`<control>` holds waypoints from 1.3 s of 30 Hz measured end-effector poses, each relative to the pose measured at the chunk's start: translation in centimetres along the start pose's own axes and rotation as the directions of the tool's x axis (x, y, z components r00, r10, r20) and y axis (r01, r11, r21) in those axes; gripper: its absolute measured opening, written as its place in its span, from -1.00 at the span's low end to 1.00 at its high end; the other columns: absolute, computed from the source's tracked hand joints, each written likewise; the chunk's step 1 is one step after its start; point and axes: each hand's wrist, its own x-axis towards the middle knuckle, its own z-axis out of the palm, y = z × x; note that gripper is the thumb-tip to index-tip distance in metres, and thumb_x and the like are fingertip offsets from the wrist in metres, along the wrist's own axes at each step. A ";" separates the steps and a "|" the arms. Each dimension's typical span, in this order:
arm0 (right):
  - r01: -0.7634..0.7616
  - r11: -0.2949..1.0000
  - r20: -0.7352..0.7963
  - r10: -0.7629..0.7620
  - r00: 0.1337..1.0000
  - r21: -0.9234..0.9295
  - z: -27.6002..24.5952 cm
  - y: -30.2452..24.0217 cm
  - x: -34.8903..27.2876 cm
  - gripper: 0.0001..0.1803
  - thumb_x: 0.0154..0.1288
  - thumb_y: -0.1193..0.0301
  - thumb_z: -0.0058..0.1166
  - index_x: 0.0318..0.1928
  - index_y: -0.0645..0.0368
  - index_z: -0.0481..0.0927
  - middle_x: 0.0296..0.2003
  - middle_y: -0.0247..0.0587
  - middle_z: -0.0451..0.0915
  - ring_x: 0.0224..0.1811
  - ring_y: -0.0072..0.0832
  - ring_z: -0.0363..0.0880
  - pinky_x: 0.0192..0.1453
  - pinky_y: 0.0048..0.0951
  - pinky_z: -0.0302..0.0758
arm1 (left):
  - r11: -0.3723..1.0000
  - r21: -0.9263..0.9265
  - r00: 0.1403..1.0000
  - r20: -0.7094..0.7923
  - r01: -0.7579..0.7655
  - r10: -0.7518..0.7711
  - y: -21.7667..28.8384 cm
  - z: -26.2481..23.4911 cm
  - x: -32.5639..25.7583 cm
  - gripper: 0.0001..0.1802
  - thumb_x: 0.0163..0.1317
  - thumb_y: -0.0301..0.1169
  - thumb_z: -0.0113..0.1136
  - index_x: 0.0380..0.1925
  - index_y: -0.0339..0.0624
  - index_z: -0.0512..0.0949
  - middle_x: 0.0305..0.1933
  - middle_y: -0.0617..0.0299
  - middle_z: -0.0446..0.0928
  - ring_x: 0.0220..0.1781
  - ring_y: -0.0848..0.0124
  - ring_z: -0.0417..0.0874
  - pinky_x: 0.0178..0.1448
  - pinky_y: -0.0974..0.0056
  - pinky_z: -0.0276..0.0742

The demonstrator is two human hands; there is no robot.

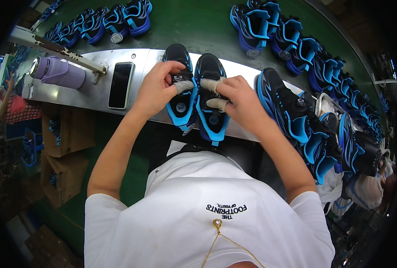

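Observation:
Two black sneakers with blue collars and soles lie side by side at the table edge, toes pointing away from me. On the upper of the left sneaker (179, 109), near its round lacing dial, my left hand (157, 87) is closed with curled fingers, its thumb wrapped in a pale cover. My right hand (238, 100) reaches over the right sneaker (211, 67) from its outer side. Two of its digits wear pale covers and press on the upper around the tongue, hiding part of it. Round pale labels show inside the shoes.
A phone (121, 85) and a purple bottle (61, 72) lie left on the metal table (96, 102). A metal post (55, 48) slants above them. More sneakers (285, 105) crowd the right side; rows of them line the green belt (189, 27). Cardboard boxes (69, 129) stand lower left.

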 end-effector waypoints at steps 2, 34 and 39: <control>-0.086 0.926 0.151 0.032 0.988 0.368 -1.4 0.0 0.6 -0.72 0.08 0.41 0.33 -0.13 0.00 0.71 -0.35 -0.30 0.59 -0.25 -0.26 0.44 -0.08 -0.30 0.45 | 0.993 0.114 0.997 -0.072 -0.009 0.017 0.4 0.1 -0.1 -0.61 0.16 -0.64 0.22 0.04 -0.21 0.57 -0.18 0.35 0.55 -0.25 0.63 0.44 -0.11 0.50 0.39; -0.203 0.951 0.183 0.162 0.970 0.234 -1.5 -0.5 0.4 -0.52 0.17 0.43 0.29 0.14 -0.07 0.61 -0.35 -0.21 0.44 -0.28 -0.31 0.48 -0.16 -0.38 0.46 | 0.990 -0.138 1.000 -0.003 -0.004 0.004 0.6 0.3 -0.4 -0.58 0.08 -0.57 0.29 0.01 -0.15 0.60 -0.17 0.37 0.53 -0.31 0.57 0.37 -0.19 0.45 0.39; -0.252 0.832 0.281 0.121 0.952 0.494 -1.3 0.8 0.4 -0.59 0.15 0.37 0.32 0.06 -0.07 0.65 -0.36 -0.19 0.44 -0.28 -0.28 0.50 -0.16 -0.36 0.46 | 0.996 0.071 0.996 -0.060 -0.056 0.060 0.1 0.7 -0.2 -0.56 0.09 -0.53 0.33 0.03 -0.16 0.56 -0.13 0.37 0.50 -0.28 0.57 0.30 -0.16 0.47 0.32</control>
